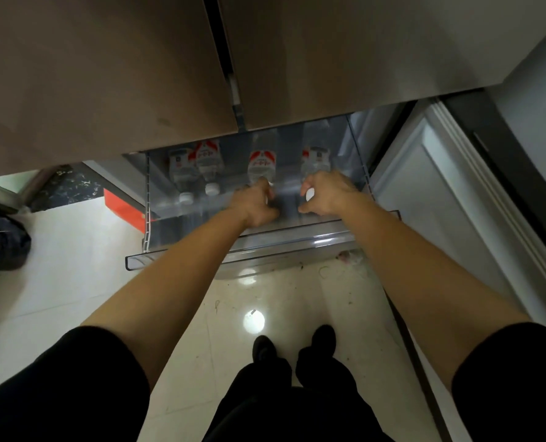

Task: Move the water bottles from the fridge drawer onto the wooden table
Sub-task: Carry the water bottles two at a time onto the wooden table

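Four water bottles [207, 164] are being stored on their sides in the clear fridge drawer [201, 250], with their white caps turned toward the open front, so the necks are being offered to anyone reaching in. Counted from the left, the third bottle [262, 165] is being gripped at its neck by the left hand [258, 202], whose fingers are curled round it. The fourth bottle [317, 159] is being held at its cap end by the right hand [324, 193], and the cap is being shown between the curled fingers. The hands are being kept apart, one on each bottle, probably so that two can be lifted out at once. The other two bottles [185, 173] are not being touched. The drawer is being held out beneath the closed fridge doors [105, 74], above a glossy tiled floor [74, 266]. The wooden worktop is not being shown, so nothing is judged as delivered.
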### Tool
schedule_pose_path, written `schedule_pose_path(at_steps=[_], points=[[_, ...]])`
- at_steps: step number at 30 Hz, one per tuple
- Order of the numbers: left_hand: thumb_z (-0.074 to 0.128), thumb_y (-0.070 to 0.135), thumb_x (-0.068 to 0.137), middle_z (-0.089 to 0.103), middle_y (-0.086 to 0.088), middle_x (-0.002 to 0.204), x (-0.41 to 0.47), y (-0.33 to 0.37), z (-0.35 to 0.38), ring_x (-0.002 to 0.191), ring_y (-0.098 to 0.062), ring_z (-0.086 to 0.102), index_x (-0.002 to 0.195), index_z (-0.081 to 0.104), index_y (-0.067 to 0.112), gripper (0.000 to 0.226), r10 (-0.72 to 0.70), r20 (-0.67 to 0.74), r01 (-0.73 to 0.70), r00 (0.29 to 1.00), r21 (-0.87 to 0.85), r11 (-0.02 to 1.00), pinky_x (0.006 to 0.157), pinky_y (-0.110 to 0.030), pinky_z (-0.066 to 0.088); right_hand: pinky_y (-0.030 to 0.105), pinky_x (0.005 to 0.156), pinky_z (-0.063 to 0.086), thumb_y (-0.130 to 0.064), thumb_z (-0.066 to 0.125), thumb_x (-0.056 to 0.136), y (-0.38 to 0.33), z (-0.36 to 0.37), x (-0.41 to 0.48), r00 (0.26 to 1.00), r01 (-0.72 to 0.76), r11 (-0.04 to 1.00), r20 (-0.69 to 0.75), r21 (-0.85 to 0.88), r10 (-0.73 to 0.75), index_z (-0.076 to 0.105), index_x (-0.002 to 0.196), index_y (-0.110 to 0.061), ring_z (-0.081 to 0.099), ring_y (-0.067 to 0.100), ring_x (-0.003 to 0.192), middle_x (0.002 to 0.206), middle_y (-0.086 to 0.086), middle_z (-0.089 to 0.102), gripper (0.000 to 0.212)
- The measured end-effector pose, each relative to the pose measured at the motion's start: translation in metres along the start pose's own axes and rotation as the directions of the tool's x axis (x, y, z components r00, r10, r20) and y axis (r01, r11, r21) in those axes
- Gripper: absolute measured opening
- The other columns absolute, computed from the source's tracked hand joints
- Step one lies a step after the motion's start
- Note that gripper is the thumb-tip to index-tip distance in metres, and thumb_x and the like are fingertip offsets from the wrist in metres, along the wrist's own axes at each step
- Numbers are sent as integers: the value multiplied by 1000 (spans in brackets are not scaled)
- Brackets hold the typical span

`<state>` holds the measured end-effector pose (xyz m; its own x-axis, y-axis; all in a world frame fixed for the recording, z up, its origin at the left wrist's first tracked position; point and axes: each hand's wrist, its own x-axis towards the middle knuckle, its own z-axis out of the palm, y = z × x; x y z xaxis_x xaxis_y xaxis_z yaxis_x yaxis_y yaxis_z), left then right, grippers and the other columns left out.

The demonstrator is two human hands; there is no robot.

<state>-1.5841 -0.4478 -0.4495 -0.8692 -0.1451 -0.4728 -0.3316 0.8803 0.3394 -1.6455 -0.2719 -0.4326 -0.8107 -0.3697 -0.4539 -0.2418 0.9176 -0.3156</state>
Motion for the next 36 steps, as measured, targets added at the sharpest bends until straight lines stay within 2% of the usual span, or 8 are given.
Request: schedule_pose_path(at_steps=[3, 6, 10, 17, 22, 27, 31, 36], points=[[64, 36, 88, 60, -19, 115, -22, 0, -8, 107, -40, 57, 119, 46, 22, 38, 80, -224, -71, 971, 49, 996, 74, -36, 39, 29, 73, 43, -34, 72, 87, -5, 0, -22, 971, 41, 998, -234, -47, -51, 64, 110, -32, 64, 31, 102, 112, 8, 68, 25], [59, 28, 91, 65, -16, 101, -45, 3, -24, 95, -40, 60, 112, 53, 21, 23, 156, -488, -145, 859, 60, 988, 65, -34, 35, 28, 67, 41, -29, 69, 90, -7, -12, -45, 892, 83, 996, -449, 32, -60, 63, 108, -29, 66, 31, 92, 99, 8, 70, 18], [64, 36, 90, 70, -8, 92, -74, 10, -40, 84, -36, 66, 112, 50, 25, 29, 180, -585, -212, 791, 13, 977, 59, -35, 39, 33, 69, 48, -39, 64, 93, -16, -32, -68, 834, 129, 965, -551, 229, 19, 61, 113, -26, 64, 31, 88, 97, 9, 71, 24], [61, 44, 90, 71, -10, 97, -83, 11, -51, 88, -35, 67, 122, 52, 23, 40, 56, -532, -125, 845, -95, 988, 68, -35, 51, 27, 72, 39, -42, 68, 89, -16, -34, -77, 852, 45, 929, -500, 366, 156, 61, 118, -24, 65, 31, 96, 104, 8, 70, 35], [71, 48, 81, 68, -9, 100, -81, 2, -41, 94, -30, 65, 110, 60, 15, 45, -70, -540, -88, 839, -261, 961, 72, -35, 51, 30, 71, 41, -54, 75, 78, -4, -25, -77, 815, -57, 925, -518, 375, 260, 55, 122, -26, 63, 28, 93, 102, 4, 68, 56], [80, 62, 65, 47, -8, 129, -74, -4, -18, 121, -28, 46, 125, 57, 26, 74, -147, -352, -6, 924, -398, 917, 97, -39, 46, 36, 90, 50, -39, 89, 68, 10, -14, -69, 782, -22, 724, -440, 689, 442, 61, 123, -19, 59, 26, 108, 117, 7, 60, 65], [90, 44, 62, 64, 3, 113, -67, 2, -12, 104, -21, 61, 119, 54, 25, 70, -158, -263, -30, 952, -594, 804, 83, -33, 51, 44, 107, 42, -37, 92, 64, 13, -2, -67, 828, -100, 850, -430, 518, 359, 47, 136, -14, 44, 32, 125, 134, 13, 40, 87], [83, 27, 72, 68, 1, 101, -74, 4, -12, 96, -21, 66, 112, 59, 24, 47, -228, -332, -67, 915, -683, 727, 86, -37, 57, 53, 105, 44, -29, 86, 75, 12, -11, -69, 872, -105, 837, -355, 537, 337, 37, 143, -21, 53, 36, 125, 134, 10, 57, 84]])
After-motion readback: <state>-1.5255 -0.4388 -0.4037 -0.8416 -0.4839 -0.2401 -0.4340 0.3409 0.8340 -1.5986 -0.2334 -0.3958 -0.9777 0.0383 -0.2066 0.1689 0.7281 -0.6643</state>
